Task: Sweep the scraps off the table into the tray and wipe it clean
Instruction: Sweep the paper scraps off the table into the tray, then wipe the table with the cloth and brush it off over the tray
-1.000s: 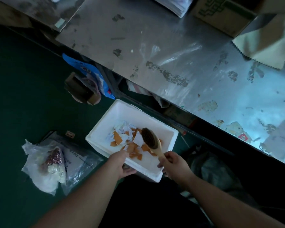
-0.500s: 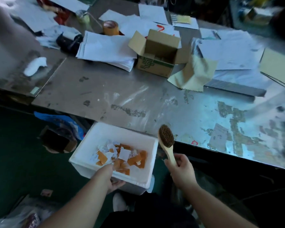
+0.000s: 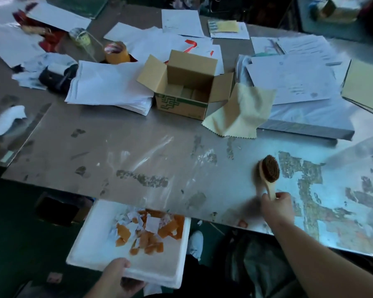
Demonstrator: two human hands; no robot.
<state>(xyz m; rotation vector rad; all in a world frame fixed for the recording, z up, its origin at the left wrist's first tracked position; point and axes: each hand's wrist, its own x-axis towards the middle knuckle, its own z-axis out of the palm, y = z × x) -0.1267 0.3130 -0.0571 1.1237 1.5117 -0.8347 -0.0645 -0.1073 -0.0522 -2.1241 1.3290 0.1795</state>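
My left hand (image 3: 119, 276) grips the near edge of a white foam tray (image 3: 91, 239), held just below the table's front edge. Orange and white paper scraps (image 3: 149, 229) lie piled in the tray's far half. My right hand (image 3: 278, 206) holds the wooden handle of a brush (image 3: 270, 171), bristles facing up, over the worn metal table (image 3: 138, 147). One small orange scrap (image 3: 242, 223) sits near the table's front edge, left of my right wrist. A pale yellow cloth (image 3: 239, 112) lies draped beside the cardboard box.
An open cardboard box (image 3: 187, 87) stands at mid table. Stacks of white paper (image 3: 110, 87), a tape roll (image 3: 116, 52) and a grey board (image 3: 306, 119) crowd the far half. The floor below is dark green. A white shoe (image 3: 195, 244) shows under the tray.
The view has lifted from the floor to the table. The tray came up to the table edge. My right hand carried the brush out of the tray and rightward over the table.
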